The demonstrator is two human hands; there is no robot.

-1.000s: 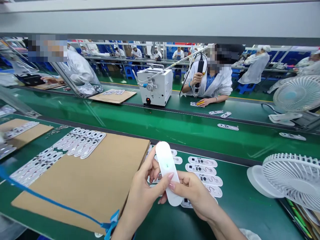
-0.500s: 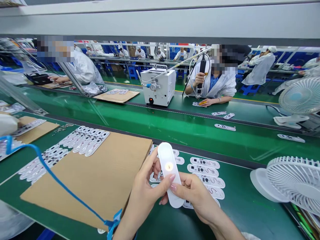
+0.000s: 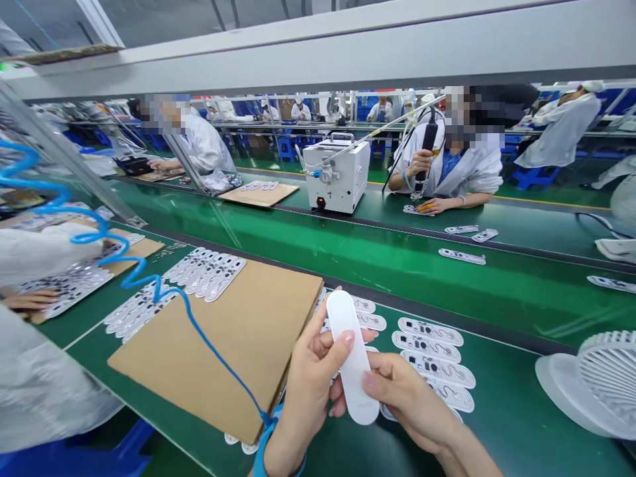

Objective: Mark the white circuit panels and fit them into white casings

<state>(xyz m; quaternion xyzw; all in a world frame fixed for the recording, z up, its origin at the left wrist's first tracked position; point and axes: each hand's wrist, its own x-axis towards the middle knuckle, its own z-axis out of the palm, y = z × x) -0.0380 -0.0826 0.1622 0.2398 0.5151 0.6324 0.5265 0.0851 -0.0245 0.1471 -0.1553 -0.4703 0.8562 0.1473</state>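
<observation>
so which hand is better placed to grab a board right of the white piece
Probably the right hand: it is nearer those boards, touching the white piece low, while the left hand holds its middle.

We see a smooth, softly matt white plastic panel [image 3: 354, 374], a matt brown cardboard sheet [image 3: 248, 318], a glossy green belt [image 3: 298, 242], a duller green tabletop [image 3: 511, 411], a grey metal post [image 3: 79, 162] and a ribbed white plastic fan [image 3: 609, 381].
</observation>
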